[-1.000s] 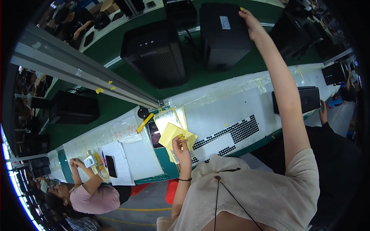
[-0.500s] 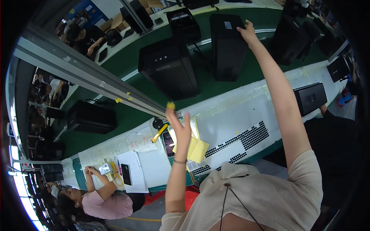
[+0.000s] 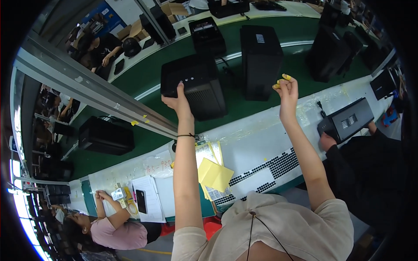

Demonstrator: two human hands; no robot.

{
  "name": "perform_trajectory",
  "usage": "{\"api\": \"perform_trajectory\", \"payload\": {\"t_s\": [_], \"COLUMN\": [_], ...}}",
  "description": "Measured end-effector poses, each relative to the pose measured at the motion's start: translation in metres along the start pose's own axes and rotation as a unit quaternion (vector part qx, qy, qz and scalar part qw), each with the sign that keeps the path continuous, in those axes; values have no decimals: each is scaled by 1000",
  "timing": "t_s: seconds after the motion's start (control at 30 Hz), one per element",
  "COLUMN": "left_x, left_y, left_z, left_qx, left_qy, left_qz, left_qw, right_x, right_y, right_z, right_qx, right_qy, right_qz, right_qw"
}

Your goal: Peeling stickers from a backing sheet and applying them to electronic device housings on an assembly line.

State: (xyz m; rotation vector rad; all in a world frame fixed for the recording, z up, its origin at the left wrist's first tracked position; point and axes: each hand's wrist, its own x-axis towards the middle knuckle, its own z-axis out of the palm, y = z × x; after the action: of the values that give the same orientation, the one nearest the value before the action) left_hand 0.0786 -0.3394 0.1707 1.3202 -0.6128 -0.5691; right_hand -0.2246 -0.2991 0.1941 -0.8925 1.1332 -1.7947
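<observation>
My left hand is on the left edge of a black computer case, its thumb on the upper face by the buttons and its other fingers mostly hidden round the side. The case stands on the green conveyor belt. Over the belt's near edge, my right hand is raised with nothing in it. Its fingers are loosely bent and apart, with yellow covers on some tips. Just beyond it stands a taller black computer case with a small label on top.
Yellow sheets and rows of black round pads lie on the white bench. A metal post slants across the left. On the right, a co-worker's hands hold a black case. At left sits a person in pink.
My right hand has come off the taller case and drawn back toward me. My left hand has reached forward onto the nearer case. The co-worker's case on the right has tilted.
</observation>
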Motion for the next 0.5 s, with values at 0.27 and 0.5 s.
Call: {"api": "perform_trajectory", "payload": {"t_s": [0.27,0.5], "left_x": [-51,-66], "left_y": [4,5], "left_z": [-10,-18], "left_qx": [18,8], "left_qy": [-86,-121], "left_qz": [92,92], "left_qw": [992,988], "right_x": [-112,-138], "right_y": [-160,-191], "right_z": [24,16], "right_qx": [378,440], "right_qy": [-568,-588], "right_qz": [-28,-58], "right_qw": [730,676]}}
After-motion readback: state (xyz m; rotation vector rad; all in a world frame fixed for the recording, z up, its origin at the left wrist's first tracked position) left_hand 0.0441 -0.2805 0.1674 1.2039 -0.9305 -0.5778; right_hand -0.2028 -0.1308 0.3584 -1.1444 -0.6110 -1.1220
